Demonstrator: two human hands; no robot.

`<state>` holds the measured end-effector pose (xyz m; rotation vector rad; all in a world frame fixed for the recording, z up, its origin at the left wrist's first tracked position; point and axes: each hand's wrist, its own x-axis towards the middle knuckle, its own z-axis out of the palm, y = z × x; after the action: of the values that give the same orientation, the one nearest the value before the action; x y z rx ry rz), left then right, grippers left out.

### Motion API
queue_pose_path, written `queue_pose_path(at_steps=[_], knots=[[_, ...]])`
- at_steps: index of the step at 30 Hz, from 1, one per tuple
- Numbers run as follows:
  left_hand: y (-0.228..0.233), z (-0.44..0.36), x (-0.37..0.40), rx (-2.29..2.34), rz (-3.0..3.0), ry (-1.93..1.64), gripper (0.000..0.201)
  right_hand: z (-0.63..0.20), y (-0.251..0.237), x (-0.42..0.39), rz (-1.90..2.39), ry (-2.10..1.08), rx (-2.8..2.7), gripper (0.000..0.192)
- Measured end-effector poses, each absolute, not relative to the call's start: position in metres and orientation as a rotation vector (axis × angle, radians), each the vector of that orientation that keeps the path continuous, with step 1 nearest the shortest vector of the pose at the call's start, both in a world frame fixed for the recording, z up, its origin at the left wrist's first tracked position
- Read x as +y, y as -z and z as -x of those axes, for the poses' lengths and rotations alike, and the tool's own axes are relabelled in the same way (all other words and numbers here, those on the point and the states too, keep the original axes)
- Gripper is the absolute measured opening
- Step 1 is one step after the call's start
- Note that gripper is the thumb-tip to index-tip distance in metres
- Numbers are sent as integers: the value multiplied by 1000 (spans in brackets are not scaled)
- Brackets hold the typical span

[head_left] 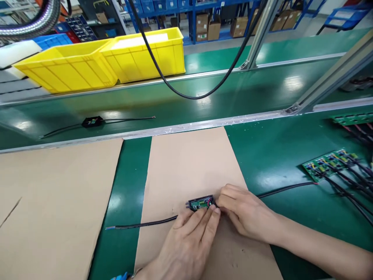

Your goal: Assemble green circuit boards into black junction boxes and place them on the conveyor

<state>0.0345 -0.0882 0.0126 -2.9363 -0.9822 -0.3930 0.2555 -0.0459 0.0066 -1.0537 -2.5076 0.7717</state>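
Observation:
A small black module [200, 203] with a green circuit board inside lies on a cardboard sheet [189, 163]. A black cable [140, 225] runs out of it to the left, and another cable [285, 188] leads off to the right. My left hand [189, 243] presses its fingertips on the module's near edge. My right hand [247, 214] pinches the module's right end where the cable enters.
A second cardboard sheet [52, 202] lies at left. Green circuit boards with wires [329, 165] sit at right. Another black module with cables [92, 121] rests on the conveyor belt. Two yellow bins [87, 62] stand beyond. A black hose [186, 91] hangs overhead.

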Motion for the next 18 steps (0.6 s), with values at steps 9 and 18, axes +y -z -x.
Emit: queue_pose_path(at_steps=[9,18], knots=[[-13,-49,-99,-1160,3045,398,69,-257,6,-46,999,-586,-2460,28],[-24,27,-95,-1645,2801,589,54,-302,-8,-54,1169,-587,-2513,16]])
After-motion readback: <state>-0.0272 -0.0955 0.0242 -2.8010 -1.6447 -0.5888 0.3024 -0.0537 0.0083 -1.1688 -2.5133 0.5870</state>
